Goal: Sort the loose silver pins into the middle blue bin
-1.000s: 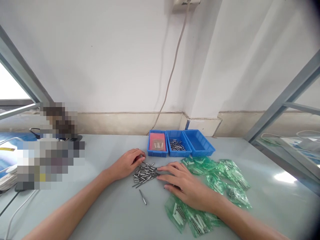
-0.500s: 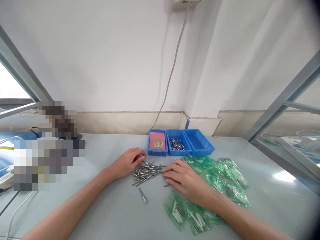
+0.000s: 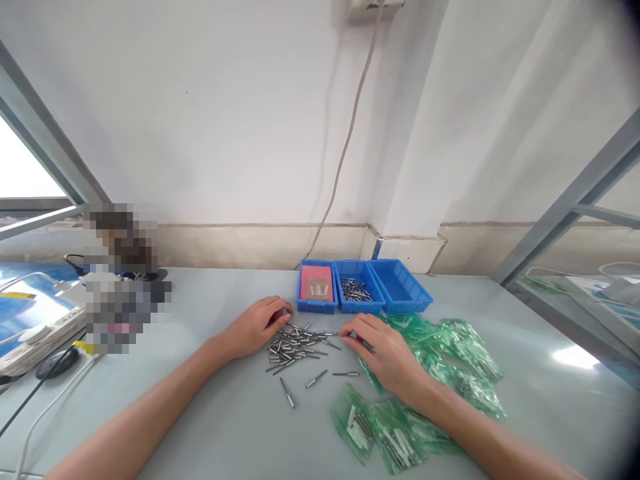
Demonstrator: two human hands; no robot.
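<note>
Two bare hands are at work over a smooth pale grey table (image 3: pixel 220 433), one on each side of a loose heap of slim, silvery metal pins (image 3: pixel 295 348). The left hand (image 3: pixel 261 323) lies at the heap's left edge, its fingers curled and its thumb pointing towards the pins; whether it grips one cannot be told. The right hand (image 3: pixel 376 343) is at the heap's right side, fingers bent and bunched, with the tips of thumb and forefinger beside the end of an outlying pin; whether they pinch it is too small to tell.

Nearer the person, three single metal pins (image 3: pixel 317 379) lie apart from the heap and from one another, each pointing a different way. Around and beyond the right hand spread several clear green plastic bags (image 3: pixel 467 350), the two nearest showing white strips and dark slender rods inside.

Behind the heap, three blue plastic trays (image 3: pixel 361 308) stand side by side near the wall (image 3: pixel 250 120). In the left one lies a pink sheet (image 3: pixel 309 273) with a clear packet (image 3: pixel 319 289) on it; the middle one holds more metal pins (image 3: pixel 356 291). Far left, a black computer mouse (image 3: pixel 57 363) sits beside a white power strip (image 3: pixel 60 328).
</note>
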